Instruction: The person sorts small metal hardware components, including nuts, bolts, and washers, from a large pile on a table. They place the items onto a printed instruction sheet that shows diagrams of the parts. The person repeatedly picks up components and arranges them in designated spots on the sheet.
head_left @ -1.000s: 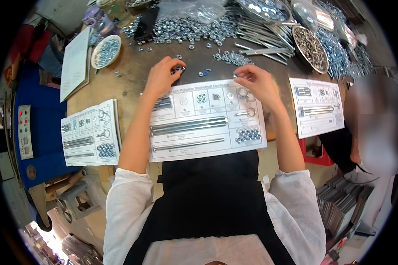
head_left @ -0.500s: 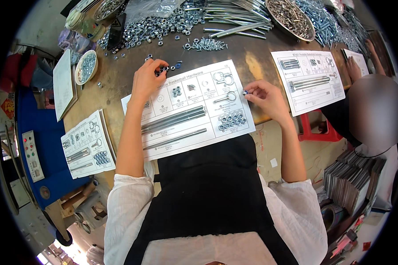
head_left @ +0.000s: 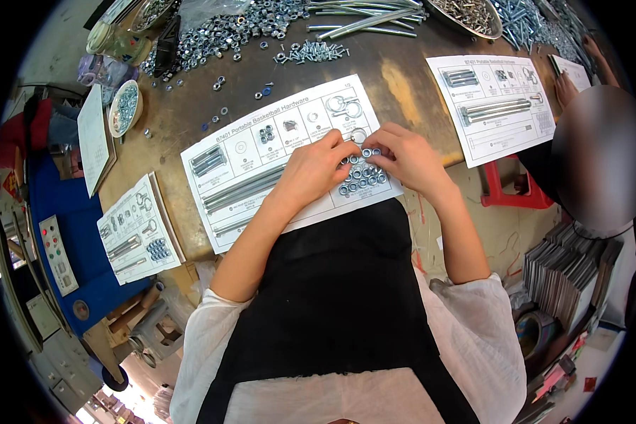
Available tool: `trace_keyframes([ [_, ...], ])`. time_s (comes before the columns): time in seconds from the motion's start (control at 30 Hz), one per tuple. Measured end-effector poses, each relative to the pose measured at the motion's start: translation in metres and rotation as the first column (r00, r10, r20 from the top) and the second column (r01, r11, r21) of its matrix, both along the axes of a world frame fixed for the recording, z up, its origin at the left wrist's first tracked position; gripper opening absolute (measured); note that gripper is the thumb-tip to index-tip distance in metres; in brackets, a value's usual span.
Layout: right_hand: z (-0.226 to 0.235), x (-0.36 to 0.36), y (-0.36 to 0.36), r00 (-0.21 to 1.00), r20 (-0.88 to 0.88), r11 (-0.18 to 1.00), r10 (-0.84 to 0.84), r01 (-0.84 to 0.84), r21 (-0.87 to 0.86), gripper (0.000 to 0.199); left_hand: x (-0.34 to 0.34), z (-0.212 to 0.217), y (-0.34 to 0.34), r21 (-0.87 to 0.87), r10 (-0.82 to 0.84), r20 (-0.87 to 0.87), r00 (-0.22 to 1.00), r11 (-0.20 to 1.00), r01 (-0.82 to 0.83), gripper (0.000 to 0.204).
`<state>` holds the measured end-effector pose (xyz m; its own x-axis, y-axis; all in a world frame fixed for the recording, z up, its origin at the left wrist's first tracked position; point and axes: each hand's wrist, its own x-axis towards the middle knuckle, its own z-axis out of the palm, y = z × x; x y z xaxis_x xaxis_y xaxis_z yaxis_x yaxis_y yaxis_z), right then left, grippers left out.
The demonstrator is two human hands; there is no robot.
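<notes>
A printed sheet (head_left: 261, 166) with pictures of hardware lies on the table in front of me. Over its right part, my left hand (head_left: 318, 168) and my right hand (head_left: 406, 161) are close together, fingers bent down. Small metal nuts (head_left: 367, 152) show at the fingertips of my right hand, which pinch them. Beside the left fingertips another nut (head_left: 345, 161) is partly covered, and those fingers are closed on it. Below the fingers is a panel of pictured nuts (head_left: 362, 185). A few loose nuts (head_left: 258, 95) lie beyond the sheet's upper left edge.
A pile of nuts (head_left: 215, 42), small screws (head_left: 311, 52), long bolts (head_left: 367, 21) and a bowl of small parts (head_left: 466, 15) lie at the back. Another sheet (head_left: 493, 109) is at right, near a seated person's hand (head_left: 565, 90). A dish of screws (head_left: 126, 108) stands at left.
My left hand has moved right and nearer, from the loose nuts to the sheet's right part. My right hand has moved slightly left to meet it. The view has shifted a little.
</notes>
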<state>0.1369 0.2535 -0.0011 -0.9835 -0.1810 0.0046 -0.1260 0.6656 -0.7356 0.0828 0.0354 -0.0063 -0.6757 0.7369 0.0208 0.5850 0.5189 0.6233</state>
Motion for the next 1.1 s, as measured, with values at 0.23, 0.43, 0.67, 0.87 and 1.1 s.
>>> trace_keyframes([
  [0.23, -0.004, 0.002, -0.001, 1.000, 0.024, 0.999, -0.019, 0.020, -0.035, 0.021, 0.005, 0.006, 0.000, -0.008, 0.011, 0.028, 1.000, 1.000, -0.011, 0.019],
  [0.43, -0.002, 0.005, 0.002, 0.999, -0.025, 0.992, -0.029, 0.026, -0.121, 0.016, 0.013, 0.001, -0.001, 0.090, 0.041, 0.014, 0.999, 0.995, -0.042, 0.016],
  [0.67, -0.003, 0.008, 0.003, 0.998, -0.009, 0.994, -0.062, 0.061, -0.095, 0.010, 0.019, 0.009, 0.006, 0.154, 0.074, -0.003, 0.997, 0.985, -0.072, 0.016],
  [0.87, -0.001, 0.010, 0.001, 0.996, -0.048, 0.993, -0.072, 0.067, -0.098, 0.012, 0.029, 0.008, 0.017, 0.135, -0.048, -0.238, 0.970, 0.987, 0.082, 0.033],
  [1.1, -0.004, 0.010, -0.001, 0.992, -0.081, 0.987, -0.096, 0.085, -0.133, 0.012, 0.033, -0.001, 0.024, 0.081, -0.082, -0.366, 0.927, 0.989, 0.120, 0.027],
])
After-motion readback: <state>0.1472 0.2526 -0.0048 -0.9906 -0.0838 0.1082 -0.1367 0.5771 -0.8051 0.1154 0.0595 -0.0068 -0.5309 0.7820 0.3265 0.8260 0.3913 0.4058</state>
